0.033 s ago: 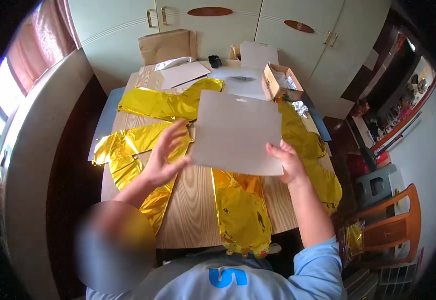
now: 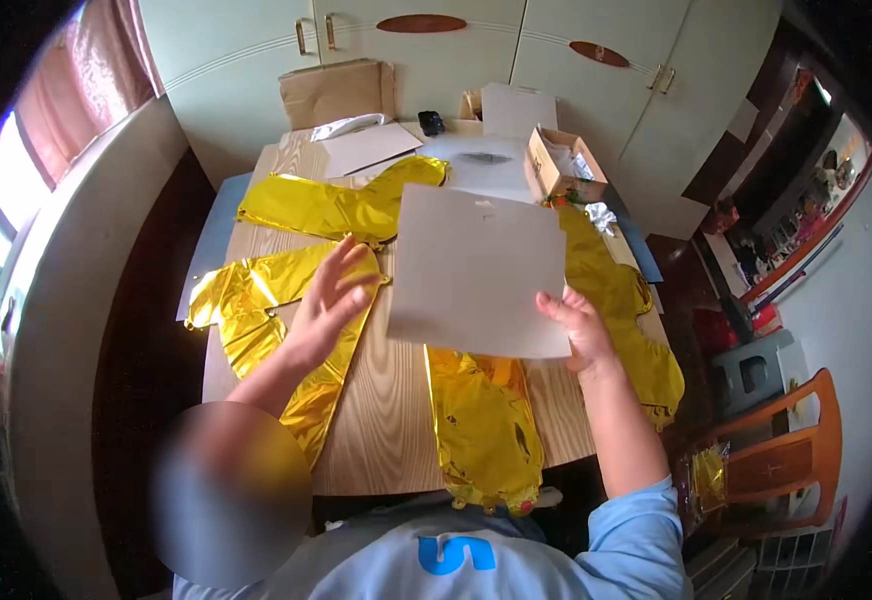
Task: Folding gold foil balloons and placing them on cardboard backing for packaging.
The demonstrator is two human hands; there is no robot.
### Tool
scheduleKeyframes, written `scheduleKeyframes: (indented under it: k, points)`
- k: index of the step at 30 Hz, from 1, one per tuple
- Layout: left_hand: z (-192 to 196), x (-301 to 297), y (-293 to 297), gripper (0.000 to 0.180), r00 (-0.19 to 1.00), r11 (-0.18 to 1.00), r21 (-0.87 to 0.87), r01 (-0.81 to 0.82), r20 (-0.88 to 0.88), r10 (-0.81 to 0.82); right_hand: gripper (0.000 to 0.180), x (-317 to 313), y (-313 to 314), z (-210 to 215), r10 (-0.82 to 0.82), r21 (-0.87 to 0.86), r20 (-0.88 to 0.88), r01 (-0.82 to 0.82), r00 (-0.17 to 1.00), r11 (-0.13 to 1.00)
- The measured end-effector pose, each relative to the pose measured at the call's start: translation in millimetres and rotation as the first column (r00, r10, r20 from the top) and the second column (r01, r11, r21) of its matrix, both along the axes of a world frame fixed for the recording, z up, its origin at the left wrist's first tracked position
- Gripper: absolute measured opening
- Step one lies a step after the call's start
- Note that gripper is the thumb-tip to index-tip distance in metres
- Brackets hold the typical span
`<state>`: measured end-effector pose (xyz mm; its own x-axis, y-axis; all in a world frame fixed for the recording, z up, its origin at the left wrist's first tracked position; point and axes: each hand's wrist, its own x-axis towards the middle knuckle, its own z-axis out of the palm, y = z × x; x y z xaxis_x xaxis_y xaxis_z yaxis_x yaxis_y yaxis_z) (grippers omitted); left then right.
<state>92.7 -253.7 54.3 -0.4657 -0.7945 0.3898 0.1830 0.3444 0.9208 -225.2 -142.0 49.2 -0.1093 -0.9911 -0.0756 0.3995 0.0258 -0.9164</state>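
My right hand (image 2: 580, 328) grips a grey rectangular card (image 2: 478, 275) by its right edge, thumb on top. The card has a small hanging slot near its far edge and is held above the table. Off the card's left side, my left hand (image 2: 328, 308) holds nothing, its fingers apart. Beneath that hand lies a flat gold foil balloon (image 2: 246, 335). Another gold foil balloon (image 2: 331, 205) is spread out farther back. A third gold foil balloon (image 2: 486, 430) reaches the near table edge, partly covered by the card. More gold foil (image 2: 616, 300) lies along the right side.
On the wooden table (image 2: 381, 420), a small box (image 2: 563, 165) with packets stands at the back right. Near the back lie another grey card (image 2: 371, 150) and a black object (image 2: 431, 122). Cabinets (image 2: 436, 60) close off the far side. A wooden chair (image 2: 776, 450) stands at right.
My left hand has drawn slightly left, away from the card's edge. In my right hand, the card has shifted a little nearer and to the right.
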Motion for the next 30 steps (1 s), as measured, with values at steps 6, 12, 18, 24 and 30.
scheduleKeyframes:
  k: [6,12,18,24,30]
  points:
    - [-7.5,-11.8,9.0,0.041,0.938,0.708,0.616,0.346,-0.216,-0.271,0.027,4.1,21.0,-12.4,0.078,-0.019,0.022,-0.077,0.997,0.997]
    - [-6.5,-30.8,-6.7,0.033,0.995,0.777,0.629,0.022,-0.092,0.047,0.02,-7.1,42.4,-21.1,0.18,0.146,-0.13,-0.16,0.975,0.976]
    - [1.4,-39.3,-105.7,0.032,0.973,0.864,0.485,-0.137,-0.099,0.21,0.038,-16.7,45.1,-21.1,0.054,0.201,-0.171,-0.019,0.984,0.979]
    - [-29.1,-82.4,-104.1,0.032,0.972,0.825,0.538,-0.173,-0.044,0.232,0.068,22.3,-4.8,-42.5,-0.014,0.279,-0.193,0.069,0.981,0.958]
    - [-53.4,-77.3,-74.6,0.03,0.995,0.734,0.675,0.08,-0.1,-0.017,0.084,29.4,-26.4,-79.0,0.02,0.036,-0.805,0.014,0.594,0.999]
